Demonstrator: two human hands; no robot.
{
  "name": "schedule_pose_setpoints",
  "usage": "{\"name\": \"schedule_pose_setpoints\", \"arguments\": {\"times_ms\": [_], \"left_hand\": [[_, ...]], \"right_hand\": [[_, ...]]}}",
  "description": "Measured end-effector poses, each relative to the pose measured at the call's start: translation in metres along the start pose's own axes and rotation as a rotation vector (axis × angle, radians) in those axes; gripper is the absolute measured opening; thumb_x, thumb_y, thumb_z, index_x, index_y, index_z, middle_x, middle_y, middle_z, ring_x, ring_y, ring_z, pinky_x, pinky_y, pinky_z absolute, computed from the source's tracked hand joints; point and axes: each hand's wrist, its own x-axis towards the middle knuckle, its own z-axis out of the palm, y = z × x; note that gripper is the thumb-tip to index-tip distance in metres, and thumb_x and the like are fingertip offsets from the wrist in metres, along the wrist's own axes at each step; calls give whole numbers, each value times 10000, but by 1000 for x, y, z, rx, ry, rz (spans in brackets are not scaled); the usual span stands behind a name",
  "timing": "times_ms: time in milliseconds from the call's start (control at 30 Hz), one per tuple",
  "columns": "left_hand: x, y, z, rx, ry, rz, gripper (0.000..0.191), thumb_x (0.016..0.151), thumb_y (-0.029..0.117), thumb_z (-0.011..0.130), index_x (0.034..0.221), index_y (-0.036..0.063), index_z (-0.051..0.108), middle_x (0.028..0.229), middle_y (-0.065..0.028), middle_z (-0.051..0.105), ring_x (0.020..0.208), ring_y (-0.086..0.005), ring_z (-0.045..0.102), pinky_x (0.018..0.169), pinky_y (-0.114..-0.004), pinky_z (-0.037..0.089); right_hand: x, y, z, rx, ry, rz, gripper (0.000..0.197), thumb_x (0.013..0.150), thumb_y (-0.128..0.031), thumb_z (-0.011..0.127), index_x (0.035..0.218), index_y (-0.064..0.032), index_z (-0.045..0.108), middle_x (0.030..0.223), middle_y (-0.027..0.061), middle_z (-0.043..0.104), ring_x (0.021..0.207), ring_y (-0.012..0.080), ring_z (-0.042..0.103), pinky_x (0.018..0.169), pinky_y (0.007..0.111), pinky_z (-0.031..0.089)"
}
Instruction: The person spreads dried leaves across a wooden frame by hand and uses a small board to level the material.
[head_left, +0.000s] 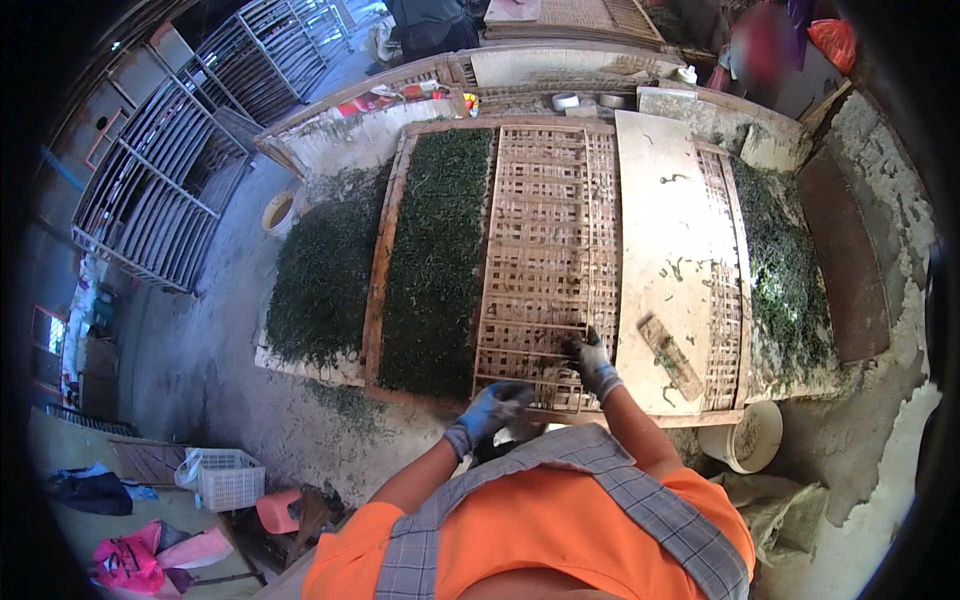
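Note:
Before me lies a wide wooden-edged rack with a woven bamboo lattice (536, 225). On top of the lattice is a slim wooden frame (529, 322) with thin crossbars at its near end. My right hand (595, 365), in a dirty glove, is at this frame's right rail, fingers over the near crossbars; whether it grips is unclear. My left hand (491, 412), in a blue-grey glove, is blurred at the near left corner of the frame, its fingers partly hidden. Left of the frame is a dense strip of dark green shredded leaf-like material (435, 262).
A pale board (656, 202) with a short wooden block (671, 356) covers the lattice's right part. Green heaps flank the rack at left (326, 285) and right (780, 262). A white bucket (759, 435) stands below its near right corner. Slatted racks (161, 191) stand far left.

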Motion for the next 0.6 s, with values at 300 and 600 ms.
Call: {"name": "schedule_pose_setpoints", "arguments": {"times_ms": [300, 600], "left_hand": [[2, -134, -51, -540, 282, -553, 474, 904, 421, 548, 1049, -30, 571, 913, -210, 657, 797, -355, 664, 676, -478, 561], [29, -197, -34, -328, 805, -275, 418, 919, 380, 447, 992, 21, 649, 866, -145, 667, 790, -268, 668, 656, -384, 543]], "right_hand": [[2, -3, 14, -85, -114, -32, 580, 840, 146, 505, 1321, -173, 439, 1055, 88, 641, 864, 227, 644, 653, 376, 577], [-5, -10, 26, -260, -133, 36, 645, 836, 163, 461, 1380, -172, 368, 1117, 95, 602, 904, 238, 626, 719, 377, 577]]}}
